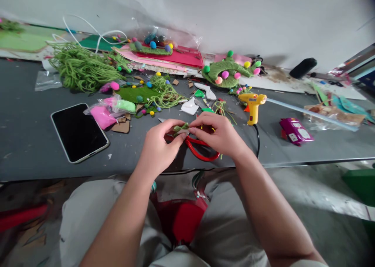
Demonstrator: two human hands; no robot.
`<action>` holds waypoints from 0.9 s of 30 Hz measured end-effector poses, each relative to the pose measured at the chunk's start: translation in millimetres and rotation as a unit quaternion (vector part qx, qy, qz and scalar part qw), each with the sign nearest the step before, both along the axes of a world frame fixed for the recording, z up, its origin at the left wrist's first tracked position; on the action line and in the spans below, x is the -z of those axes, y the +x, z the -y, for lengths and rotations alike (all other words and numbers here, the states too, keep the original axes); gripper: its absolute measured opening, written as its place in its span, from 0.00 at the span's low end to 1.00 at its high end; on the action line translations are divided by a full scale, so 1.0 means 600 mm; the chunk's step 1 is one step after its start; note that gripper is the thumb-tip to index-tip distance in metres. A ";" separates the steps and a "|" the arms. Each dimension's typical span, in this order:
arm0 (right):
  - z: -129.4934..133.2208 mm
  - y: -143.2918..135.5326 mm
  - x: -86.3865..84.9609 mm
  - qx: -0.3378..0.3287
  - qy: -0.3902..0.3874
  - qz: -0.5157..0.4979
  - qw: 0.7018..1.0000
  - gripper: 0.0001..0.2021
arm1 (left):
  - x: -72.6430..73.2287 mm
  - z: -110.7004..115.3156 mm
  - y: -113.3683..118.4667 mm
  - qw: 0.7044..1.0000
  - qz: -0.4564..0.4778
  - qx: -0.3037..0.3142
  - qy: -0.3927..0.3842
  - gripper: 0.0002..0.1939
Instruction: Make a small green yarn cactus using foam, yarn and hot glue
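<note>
Both hands meet over the table's front part around a small green yarn-wrapped piece (181, 128). My left hand (159, 144) pinches it between thumb and fingers from the left. From the right, the thumb and fingertips of my right hand (215, 130) close on its other end. The fingers cover much of the piece, so its full shape is hidden. Beneath the hands lie scissors with red handles (202, 156), partly covered by my right hand. Just behind are white scraps (190, 106) and loose green yarn strands (222, 107).
At the left lie a tablet-like black-screened device (79, 132), a green yarn bundle (82, 66) and bagged pink clay (102, 116). A yellow glue gun (252, 107) with a long glue stick stands right, near a purple packet (295, 130). Green yarn-wrapped shapes with colored balls (225, 73) lie behind.
</note>
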State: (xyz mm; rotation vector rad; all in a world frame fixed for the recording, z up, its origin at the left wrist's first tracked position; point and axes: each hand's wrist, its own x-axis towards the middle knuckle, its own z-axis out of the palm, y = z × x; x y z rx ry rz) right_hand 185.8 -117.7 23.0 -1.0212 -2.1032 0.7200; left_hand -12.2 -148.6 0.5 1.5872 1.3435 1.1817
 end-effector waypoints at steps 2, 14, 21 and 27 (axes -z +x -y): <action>0.002 -0.003 0.000 0.003 0.001 -0.006 1.000 0.04 | 0.000 0.000 0.001 1.000 0.005 -0.008 -0.002 0.11; -0.002 0.003 0.001 -0.013 0.010 0.025 1.000 0.06 | -0.009 0.003 0.004 0.999 -0.030 0.008 0.016 0.10; -0.002 0.003 -0.002 -0.026 0.006 0.018 0.999 0.06 | -0.006 0.003 0.001 1.000 -0.020 0.010 0.005 0.10; 0.002 -0.003 0.003 0.008 0.013 -0.010 1.000 0.04 | -0.004 0.001 0.004 1.000 0.015 -0.011 -0.008 0.11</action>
